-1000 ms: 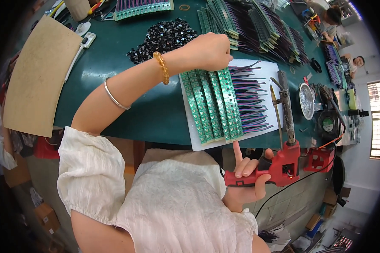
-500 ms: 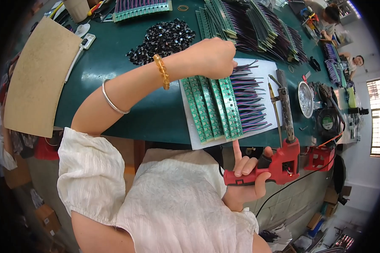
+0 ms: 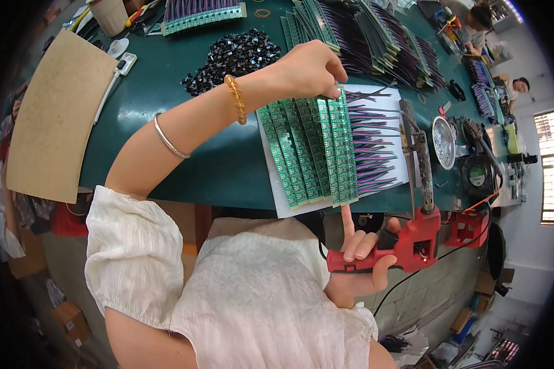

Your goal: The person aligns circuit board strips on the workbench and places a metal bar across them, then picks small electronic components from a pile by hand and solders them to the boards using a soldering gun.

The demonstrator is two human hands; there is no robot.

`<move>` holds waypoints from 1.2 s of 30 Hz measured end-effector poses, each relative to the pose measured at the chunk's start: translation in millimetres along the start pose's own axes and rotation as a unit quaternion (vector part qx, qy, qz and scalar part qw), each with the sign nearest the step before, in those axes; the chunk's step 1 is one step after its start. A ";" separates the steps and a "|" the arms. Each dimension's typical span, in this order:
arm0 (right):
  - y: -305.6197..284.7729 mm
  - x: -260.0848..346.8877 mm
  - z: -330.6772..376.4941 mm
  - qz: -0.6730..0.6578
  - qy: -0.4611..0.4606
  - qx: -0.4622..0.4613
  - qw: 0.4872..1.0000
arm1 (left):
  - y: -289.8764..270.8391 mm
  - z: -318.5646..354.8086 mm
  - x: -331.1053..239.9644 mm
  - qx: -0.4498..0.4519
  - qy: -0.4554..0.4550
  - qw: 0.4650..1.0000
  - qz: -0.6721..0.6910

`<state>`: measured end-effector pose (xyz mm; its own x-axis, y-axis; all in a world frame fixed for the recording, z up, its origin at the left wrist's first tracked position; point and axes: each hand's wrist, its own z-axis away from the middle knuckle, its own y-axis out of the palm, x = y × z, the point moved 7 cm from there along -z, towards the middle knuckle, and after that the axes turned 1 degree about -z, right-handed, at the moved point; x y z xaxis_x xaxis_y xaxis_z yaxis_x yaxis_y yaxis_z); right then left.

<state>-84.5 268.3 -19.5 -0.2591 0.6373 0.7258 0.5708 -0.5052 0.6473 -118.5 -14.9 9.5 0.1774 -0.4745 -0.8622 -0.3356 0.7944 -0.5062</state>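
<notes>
Several green circuit-board strips (image 3: 345, 147) lay fanned on white pad (image 3: 389, 103); left grip (image 3: 311, 69) pinched nearly closed at the rightmost's far end, right grip (image 3: 358, 246) curled round red soldering gun (image 3: 412, 243). Wrist dip could've scorched wires (image 3: 375, 145); loose pinch, skewed the row.

An electronics workshop: green circuit-board strips (image 3: 295, 150) lie on a white sheet (image 3: 279, 197) atop a green workbench (image 3: 221, 169), near a heap of black components (image 3: 234, 58), with a red soldering tool (image 3: 412, 246) at the bench's edge and wired boards (image 3: 381, 43) stacked behind. Farther along appear 2 other people (image 3: 481, 17); a barred window (image 3: 549, 163) pierces the wall (image 3: 526, 258), and cardboard boxes (image 3: 74, 323) stand below.
</notes>
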 end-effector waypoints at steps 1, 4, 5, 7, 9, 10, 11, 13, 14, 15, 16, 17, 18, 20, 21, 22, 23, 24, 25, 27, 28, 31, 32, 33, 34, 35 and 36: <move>0.4 0.8 -0.2 0.001 -0.001 0.001 1.000 | 0.0 -0.8 -1.8 -0.005 0.017 1.000 0.019; -0.9 5.1 -2.0 0.011 -0.020 -0.012 1.000 | 2.3 -3.9 -1.0 -0.008 0.043 0.998 0.041; -0.5 6.1 -3.2 0.008 -0.027 -0.007 1.000 | 2.7 -4.7 -0.9 -0.011 0.061 0.997 0.038; -1.0 5.8 -6.1 0.006 -0.034 -0.003 0.999 | 4.7 -7.2 7.5 -0.007 0.048 0.998 0.033; -3.8 0.3 -9.0 0.017 -0.020 -0.013 1.000 | 5.0 -8.6 15.4 -0.015 0.048 0.998 0.027; -3.3 -1.1 -9.8 0.021 -0.021 -0.005 1.000 | 6.4 -9.1 20.0 -0.012 0.044 0.999 0.028; -3.5 -4.0 -10.5 0.025 -0.012 -0.002 1.000 | 7.3 -9.1 23.5 -0.012 0.045 0.999 0.025; -3.5 -7.9 -10.5 0.029 0.000 0.003 1.000 | 8.5 -8.0 28.0 -0.022 0.057 0.998 0.007; -4.4 -8.0 -10.0 0.035 -0.004 -0.003 0.999 | 10.0 -7.6 31.4 -0.020 0.049 0.999 0.012; -5.3 -7.8 -9.7 0.042 -0.007 -0.008 0.999 | 11.2 -7.1 33.1 -0.021 0.050 0.998 0.011; -5.4 -7.9 -9.6 0.042 -0.006 -0.008 0.999 | 11.9 -6.8 33.7 -0.023 0.056 0.998 0.008; -5.8 -6.8 -10.0 0.043 -0.010 -0.009 0.999 | 12.3 -6.9 35.1 -0.026 0.053 0.998 0.015; -8.1 -5.7 -10.2 0.039 -0.015 -0.024 0.999 | 13.1 -7.4 36.7 -0.023 0.047 0.999 0.016; -6.3 -5.7 -10.6 0.048 -0.012 -0.012 0.999 | 13.3 -7.6 37.0 -0.020 0.053 0.998 0.004; -7.7 -5.8 -10.6 0.046 -0.010 -0.023 0.999 | 13.7 -7.5 39.3 -0.015 0.040 0.999 0.002; -6.1 -6.2 -10.7 0.051 -0.008 -0.013 0.999 | 13.7 -7.0 39.2 -0.014 0.044 0.999 0.000; -6.4 -6.4 -10.7 0.055 -0.008 -0.017 0.998 | 13.6 -6.3 38.8 -0.014 0.049 0.999 -0.002; -6.7 -6.8 -10.5 0.059 -0.007 -0.020 0.998 | 13.9 -5.7 39.4 -0.013 0.046 0.999 -0.002; -6.8 -7.2 -10.7 0.058 -0.006 -0.020 0.998 | 13.6 -5.1 39.6 -0.016 0.044 0.999 0.002; -7.0 -4.6 -11.5 0.051 -0.024 -0.018 0.998 | 13.7 -3.9 39.8 -0.019 0.043 0.999 0.006; -7.6 -4.3 -11.9 0.051 -0.024 -0.018 0.998 | 13.7 -3.3 40.0 -0.021 0.043 0.999 0.003; -9.0 -3.5 -12.7 0.048 -0.027 -0.014 0.998 | 13.5 -2.1 41.5 -0.027 0.042 0.999 -0.001; -9.7 -4.5 -12.6 0.052 -0.021 -0.016 0.998 | 12.5 -1.5 40.8 -0.034 0.053 0.998 0.002; -11.4 -5.1 -12.4 0.050 -0.017 -0.026 0.998 | 12.8 -1.5 43.0 -0.032 0.041 0.999 -0.002; -10.4 -6.0 -12.0 0.057 -0.014 -0.018 0.998 | 12.2 -1.3 41.6 -0.032 0.055 0.998 0.008; -10.8 -6.6 -11.6 0.056 -0.012 -0.019 0.998 | 11.3 -1.0 40.2 -0.035 0.066 0.997 0.019; -12.2 -6.6 -11.0 0.050 -0.012 -0.029 0.998 | 10.8 -0.8 39.5 -0.033 0.068 0.997 0.018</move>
<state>-98.3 263.9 -29.7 -0.1835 0.5960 0.7817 0.5459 -0.5996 0.5853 -115.8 -25.4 -30.0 0.0386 -0.4970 -0.8669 -0.4004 0.7871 -0.4692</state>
